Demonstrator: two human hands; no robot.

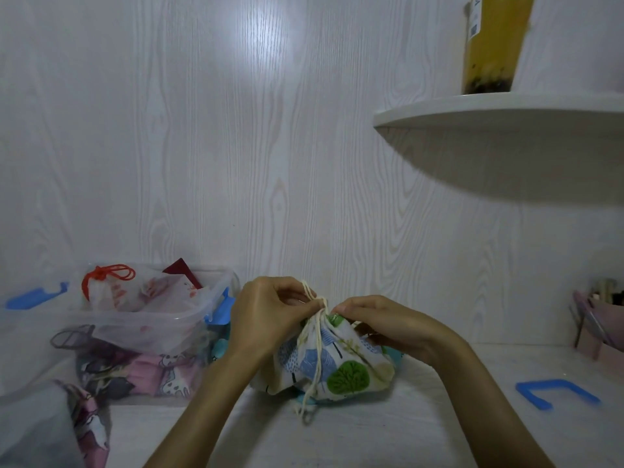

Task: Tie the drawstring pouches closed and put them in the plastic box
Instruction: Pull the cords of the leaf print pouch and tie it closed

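A cream pouch (pixel 331 363) printed with blue and green trees sits on the white table in front of me, its neck gathered. My left hand (pixel 266 319) pinches the cream drawstring (pixel 312 292) at the neck. My right hand (pixel 381 324) grips the gathered neck from the right. Loose cord ends hang down the pouch's front to the table. A clear plastic box (pixel 175 332) with blue clips stands to the left, holding a white pouch with a red cord (pixel 111 282) on top and pink printed pouches below.
A blue U-shaped clip (pixel 557 393) lies on the table at right. A pink holder (pixel 597 329) stands at the far right edge. A white shelf (pixel 499 113) overhead carries a yellow drink cup (pixel 493 42). Pink printed fabric (pixel 91 427) lies at lower left.
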